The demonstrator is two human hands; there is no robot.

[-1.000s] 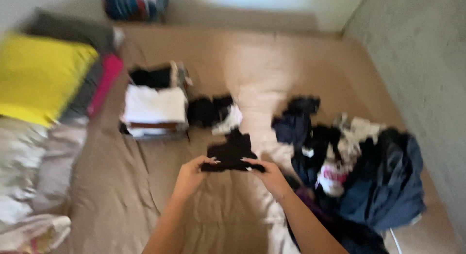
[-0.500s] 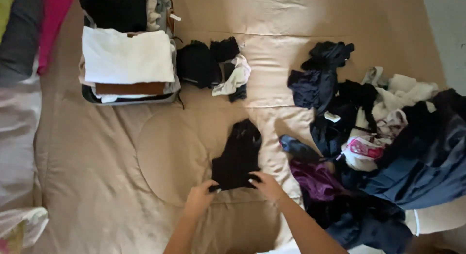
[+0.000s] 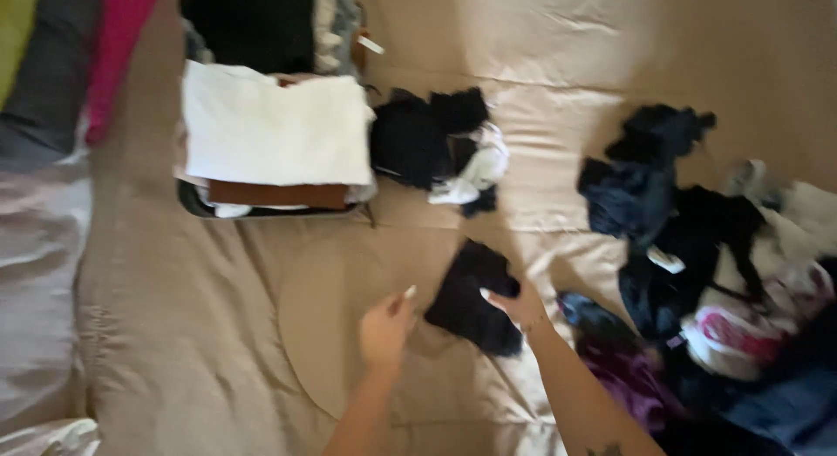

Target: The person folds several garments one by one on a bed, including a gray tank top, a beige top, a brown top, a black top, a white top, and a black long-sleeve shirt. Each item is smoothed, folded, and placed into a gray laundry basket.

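Right hand (image 3: 520, 306): fingers laid on the right edge of a small black garment (image 3: 471, 295), thumb pointing left across the cloth; whether the fingers pinch the fabric or only press it cannot be told through the motion blur. Left hand (image 3: 386, 331): just left of the same garment, fingers loosely apart with one finger raised, holding nothing and not clearly touching the cloth. Black garment: bunched and partly folded, lying on the tan bed cover (image 3: 261, 316) between the two hands, near the middle of the view. Beyond it, further up the bed: a small heap of black and white clothes (image 3: 440, 146), lying just beside an open suitcase (image 3: 261, 116). Suitcase: packed with folded items, a white folded piece (image 3: 275, 129) uppermost, a brown layer showing beneath its near edge, black clothing in the far half. To the right of the hands: a loose pile of unsorted clothes (image 3: 697, 273), mostly black and dark blue, with a purple piece nearest the right forearm and a white and pink piece among them. Far left edge: pillows (image 3: 78, 64) in grey and pink, with pale bedding (image 3: 35, 273) below them.
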